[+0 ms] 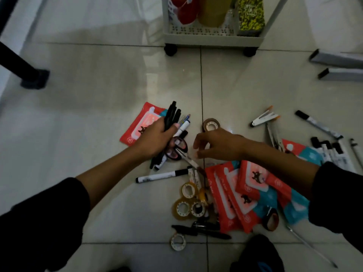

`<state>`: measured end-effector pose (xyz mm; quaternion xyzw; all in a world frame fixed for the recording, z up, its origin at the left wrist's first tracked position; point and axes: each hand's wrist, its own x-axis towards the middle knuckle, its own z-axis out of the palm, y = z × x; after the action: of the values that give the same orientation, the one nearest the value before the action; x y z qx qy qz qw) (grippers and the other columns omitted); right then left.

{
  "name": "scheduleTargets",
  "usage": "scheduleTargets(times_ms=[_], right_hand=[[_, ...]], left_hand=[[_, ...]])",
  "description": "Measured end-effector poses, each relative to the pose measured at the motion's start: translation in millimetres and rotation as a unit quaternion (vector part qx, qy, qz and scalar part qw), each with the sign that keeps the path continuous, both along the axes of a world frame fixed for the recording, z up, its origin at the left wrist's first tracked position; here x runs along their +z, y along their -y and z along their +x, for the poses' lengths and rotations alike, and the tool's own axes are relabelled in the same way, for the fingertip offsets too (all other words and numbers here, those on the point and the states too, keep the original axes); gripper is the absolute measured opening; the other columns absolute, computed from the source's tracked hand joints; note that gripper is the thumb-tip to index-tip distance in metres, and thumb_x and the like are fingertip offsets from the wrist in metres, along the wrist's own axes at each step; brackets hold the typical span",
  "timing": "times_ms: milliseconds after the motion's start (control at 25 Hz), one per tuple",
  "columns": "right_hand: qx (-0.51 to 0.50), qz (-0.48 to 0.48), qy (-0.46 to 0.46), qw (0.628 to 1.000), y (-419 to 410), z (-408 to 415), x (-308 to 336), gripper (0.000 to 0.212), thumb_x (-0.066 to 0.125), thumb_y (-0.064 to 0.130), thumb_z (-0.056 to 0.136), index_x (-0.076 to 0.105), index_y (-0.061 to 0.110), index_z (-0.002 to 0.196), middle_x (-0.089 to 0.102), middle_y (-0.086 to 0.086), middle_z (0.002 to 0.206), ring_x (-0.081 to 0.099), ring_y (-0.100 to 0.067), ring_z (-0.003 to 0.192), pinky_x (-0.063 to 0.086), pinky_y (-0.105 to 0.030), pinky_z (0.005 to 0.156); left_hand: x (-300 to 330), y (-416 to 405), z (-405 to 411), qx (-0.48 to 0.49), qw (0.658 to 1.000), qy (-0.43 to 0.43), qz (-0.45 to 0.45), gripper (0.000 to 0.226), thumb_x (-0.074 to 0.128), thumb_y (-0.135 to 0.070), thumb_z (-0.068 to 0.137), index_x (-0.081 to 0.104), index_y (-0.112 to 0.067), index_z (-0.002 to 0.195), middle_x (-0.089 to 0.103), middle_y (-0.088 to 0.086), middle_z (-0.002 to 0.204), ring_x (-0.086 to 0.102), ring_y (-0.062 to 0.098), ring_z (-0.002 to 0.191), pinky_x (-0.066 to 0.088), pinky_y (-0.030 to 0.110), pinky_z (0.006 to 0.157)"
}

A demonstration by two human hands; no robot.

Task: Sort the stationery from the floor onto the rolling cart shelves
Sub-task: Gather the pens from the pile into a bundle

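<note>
The rolling cart point(212, 39) stands beyond the stationery scattered on the floor point(98, 85). Her left hand point(157, 137) grips a bundle of pens point(172, 114), fingers curled round it. The right hand point(218, 144) hovers spread, holding nothing, above scissors point(179, 149).

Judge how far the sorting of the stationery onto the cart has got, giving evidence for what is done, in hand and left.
Done: the rolling cart shelf in view already holds some items. In hand: the left hand grips a bundle of pens; the right hand reaches toward the scissors. Left: tape rolls, red packets and markers are on the floor.
</note>
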<state>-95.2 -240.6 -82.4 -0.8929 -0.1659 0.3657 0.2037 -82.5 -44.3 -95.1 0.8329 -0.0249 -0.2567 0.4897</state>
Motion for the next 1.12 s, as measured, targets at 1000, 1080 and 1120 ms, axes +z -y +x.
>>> scheduleTargets(times_ms=[1000, 1080, 1120], right_hand=[[-0.595, 0.161, -0.048, 0.786, 46.6, -191.4, -16.3, 0.011, 0.057, 0.008, 0.089, 0.055, 0.015, 0.081, 0.063, -0.005, 0.079, 0.061, -0.017, 0.072, 0.055, -0.037, 0.074], [-0.522, 0.143, -0.002, 0.841, 45.5, -194.5, -18.7, 0.012, 0.060, 0.009, 0.086, 0.053, 0.018, 0.085, 0.063, -0.004, 0.089, 0.061, -0.018, 0.082, 0.053, -0.041, 0.079], [-0.449, 0.099, 0.020, 0.888, 45.4, -199.1, -21.3, 0.012, 0.061, 0.011, 0.085, 0.053, 0.018, 0.089, 0.063, -0.003, 0.094, 0.061, -0.018, 0.087, 0.052, -0.041, 0.080]], left_hand=[[-9.0, 71.7, -30.5, -0.159, 0.976, -0.060, 0.139, 0.038, 0.071, -0.039, 0.080, 0.060, -0.006, 0.096, 0.066, 0.006, 0.079, 0.055, 0.014, 0.056, 0.039, 0.022, 0.045], [-10.6, 68.2, -23.0, -0.134, 0.981, -0.043, 0.132, 0.036, 0.069, -0.038, 0.083, 0.058, -0.006, 0.098, 0.064, 0.003, 0.076, 0.055, 0.012, 0.057, 0.039, 0.021, 0.046], [-12.3, 66.7, -21.5, -0.123, 0.984, -0.041, 0.123, 0.035, 0.067, -0.037, 0.084, 0.058, -0.007, 0.100, 0.065, 0.004, 0.079, 0.057, 0.013, 0.061, 0.041, 0.021, 0.049]])
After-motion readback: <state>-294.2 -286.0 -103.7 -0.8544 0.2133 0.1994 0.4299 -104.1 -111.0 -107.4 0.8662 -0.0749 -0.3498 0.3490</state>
